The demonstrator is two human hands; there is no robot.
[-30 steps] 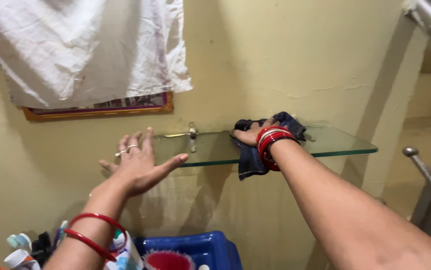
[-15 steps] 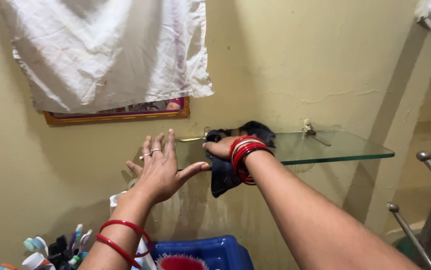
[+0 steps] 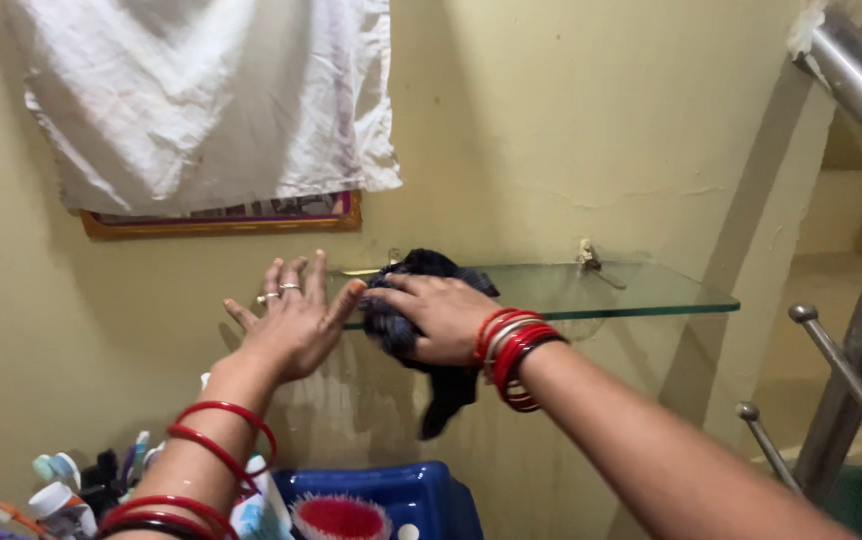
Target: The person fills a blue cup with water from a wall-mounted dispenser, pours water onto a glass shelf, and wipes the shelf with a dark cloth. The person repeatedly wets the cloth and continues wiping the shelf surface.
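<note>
pressing down with our right hand (image 3: 441, 318), we clutch a dark cloth (image 3: 429, 340) on the glass shelf's (image 3: 641, 290) left end, its tail hanging straight down, while our left hand (image 3: 291, 322) stays open beside it.

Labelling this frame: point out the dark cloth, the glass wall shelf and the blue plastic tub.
dark cloth (image 3: 448, 395), head view, hanging tail.
clear glass wall shelf (image 3: 641, 292), head view, bare right part.
blue plastic tub (image 3: 431, 493), head view, inner wall.
</note>
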